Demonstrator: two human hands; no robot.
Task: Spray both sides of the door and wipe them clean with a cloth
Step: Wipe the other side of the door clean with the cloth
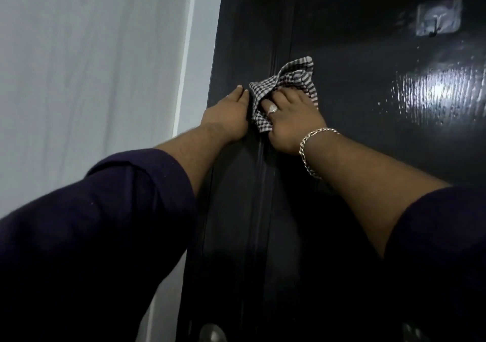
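Observation:
A glossy black door fills the right of the head view, with wet shine on its panel. My right hand, wearing a ring and a chain bracelet, presses a crumpled black-and-white checked cloth against the door beside its vertical moulding. My left hand lies flat on the door's left stile, fingers straight, touching the cloth's left edge. No spray bottle is in view.
A clear adhesive hook is stuck on the door at upper right. A pale wall and white door frame run down the left. A dark round knob shows at the bottom edge.

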